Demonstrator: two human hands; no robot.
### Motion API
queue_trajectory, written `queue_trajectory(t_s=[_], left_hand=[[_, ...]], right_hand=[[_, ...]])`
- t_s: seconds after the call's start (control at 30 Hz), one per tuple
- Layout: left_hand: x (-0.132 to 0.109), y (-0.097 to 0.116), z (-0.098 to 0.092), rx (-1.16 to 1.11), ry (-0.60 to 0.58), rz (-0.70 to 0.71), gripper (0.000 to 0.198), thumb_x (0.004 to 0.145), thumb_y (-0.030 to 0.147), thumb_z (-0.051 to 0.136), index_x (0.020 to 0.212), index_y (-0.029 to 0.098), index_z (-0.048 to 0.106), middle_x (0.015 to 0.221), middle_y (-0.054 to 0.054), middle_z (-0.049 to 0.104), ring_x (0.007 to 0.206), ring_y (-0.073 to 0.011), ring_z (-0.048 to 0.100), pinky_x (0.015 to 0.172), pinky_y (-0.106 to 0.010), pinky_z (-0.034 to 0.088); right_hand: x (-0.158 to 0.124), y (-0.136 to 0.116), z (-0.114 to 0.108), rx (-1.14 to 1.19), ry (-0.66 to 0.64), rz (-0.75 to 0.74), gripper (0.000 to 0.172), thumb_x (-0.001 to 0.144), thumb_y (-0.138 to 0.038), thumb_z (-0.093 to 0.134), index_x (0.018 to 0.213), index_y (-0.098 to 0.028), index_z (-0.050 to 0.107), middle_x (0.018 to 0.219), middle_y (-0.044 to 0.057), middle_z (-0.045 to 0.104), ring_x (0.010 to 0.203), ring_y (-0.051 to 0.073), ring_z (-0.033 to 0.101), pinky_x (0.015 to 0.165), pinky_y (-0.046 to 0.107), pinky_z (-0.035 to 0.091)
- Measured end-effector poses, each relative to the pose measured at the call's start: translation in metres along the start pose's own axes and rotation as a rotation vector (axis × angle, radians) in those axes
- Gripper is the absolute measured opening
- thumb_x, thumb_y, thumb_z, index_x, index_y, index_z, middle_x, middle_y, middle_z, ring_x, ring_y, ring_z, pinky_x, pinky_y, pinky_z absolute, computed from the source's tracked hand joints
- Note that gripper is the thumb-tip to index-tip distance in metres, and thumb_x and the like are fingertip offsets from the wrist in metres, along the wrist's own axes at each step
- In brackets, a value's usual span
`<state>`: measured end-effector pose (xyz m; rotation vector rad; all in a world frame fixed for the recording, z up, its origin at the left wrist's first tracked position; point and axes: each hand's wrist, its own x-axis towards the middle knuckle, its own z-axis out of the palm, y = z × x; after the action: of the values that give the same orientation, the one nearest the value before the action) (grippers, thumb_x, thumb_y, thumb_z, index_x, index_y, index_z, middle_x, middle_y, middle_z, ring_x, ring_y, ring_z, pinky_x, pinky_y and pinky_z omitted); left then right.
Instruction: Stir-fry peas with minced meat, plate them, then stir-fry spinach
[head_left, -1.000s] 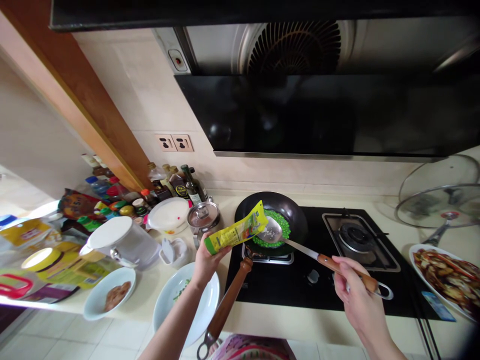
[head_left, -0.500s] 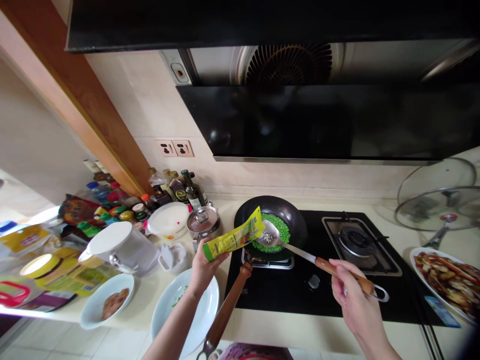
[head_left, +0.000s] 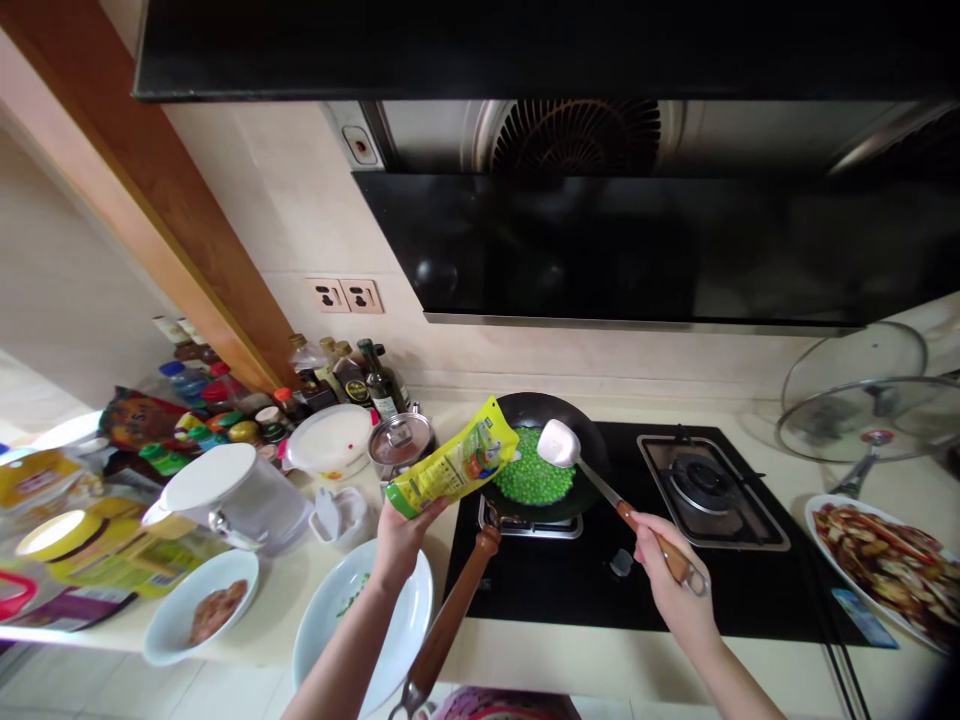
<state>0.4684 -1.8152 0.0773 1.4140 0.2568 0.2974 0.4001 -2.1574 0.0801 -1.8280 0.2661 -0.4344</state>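
**Kitchen hob: a packet and a spatula held over a wok of peas**

Beige counter runs along the tiled wall, and the black gas hob [head_left: 600, 590] is set into it under a dark range hood [head_left: 637, 240]. I see the wok [head_left: 541, 403] standing on the left burner, with green peas [head_left: 536, 480] covering its bottom. Its long wooden handle [head_left: 450, 615] points toward me.

My left hand [head_left: 401, 532] has its fingers closed around the lower end of a yellow-green seasoning packet [head_left: 454, 462]. The packet is tilted, with its upper end over the left rim of the wok.

My right hand [head_left: 667, 588] grips the wooden grip of a metal spatula [head_left: 559, 443], fingers wrapped tight around it. The blade is raised above the peas at the far side of the wok and does not touch them. It is near the tip of the packet.

Under my left forearm lies a white plate [head_left: 411, 612]. Left of it stands a small bowl [head_left: 166, 640] with minced meat. A steel pot with lid [head_left: 401, 440] stands just beside the wok, with sauce bottles [head_left: 352, 368] behind it. On the right, a plate of cooked food [head_left: 885, 555] rests near a glass lid [head_left: 862, 400].
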Motion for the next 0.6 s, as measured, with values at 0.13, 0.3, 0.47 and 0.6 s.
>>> queue_trajectory(t_s=[0.13, 0.3, 0.47, 0.6], left_hand=[[0.0, 0.0, 0.002, -0.001, 0.008, -0.016, 0.057, 0.047, 0.029, 0.089, 0.096, 0.013, 0.064, 0.092, -0.009, 0.073, 0.084, -0.0257, 0.069, 0.081, -0.04, 0.055], [0.003, 0.004, 0.002, 0.115, 0.002, 0.044, 0.055, 0.052, 0.035, 0.086, 0.097, 0.015, 0.061, 0.09, -0.007, 0.071, 0.081, -0.0241, 0.068, 0.077, -0.038, 0.054], [0.007, 0.006, 0.002, 0.358, 0.032, 0.161, 0.057, 0.057, 0.039, 0.083, 0.103, 0.019, 0.057, 0.089, -0.004, 0.067, 0.083, -0.0242, 0.065, 0.075, -0.035, 0.052], [0.007, 0.007, 0.005, 0.398, 0.031, 0.169, 0.057, 0.055, 0.039, 0.083, 0.102, 0.02, 0.055, 0.083, -0.001, 0.066, 0.081, -0.0239, 0.065, 0.073, -0.034, 0.052]], right_hand=[[-0.001, 0.008, 0.008, -0.014, 0.008, -0.018, 0.032, 0.084, -0.048, 0.059, 0.095, -0.02, 0.067, 0.065, 0.001, 0.059, 0.057, 0.016, 0.055, 0.053, 0.027, 0.048], [-0.009, 0.005, 0.033, 0.137, -0.007, 0.126, 0.035, 0.085, -0.051, 0.056, 0.094, -0.019, 0.065, 0.058, -0.001, 0.053, 0.053, 0.015, 0.053, 0.046, 0.025, 0.045], [-0.016, 0.01, 0.033, 0.054, -0.066, -0.077, 0.028, 0.086, -0.043, 0.057, 0.098, -0.019, 0.068, 0.071, 0.003, 0.063, 0.061, 0.016, 0.058, 0.058, 0.027, 0.053], [-0.015, 0.013, 0.025, 0.016, 0.013, -0.17, 0.026, 0.087, -0.039, 0.057, 0.097, -0.019, 0.07, 0.083, 0.007, 0.068, 0.063, 0.016, 0.061, 0.056, 0.026, 0.054]])
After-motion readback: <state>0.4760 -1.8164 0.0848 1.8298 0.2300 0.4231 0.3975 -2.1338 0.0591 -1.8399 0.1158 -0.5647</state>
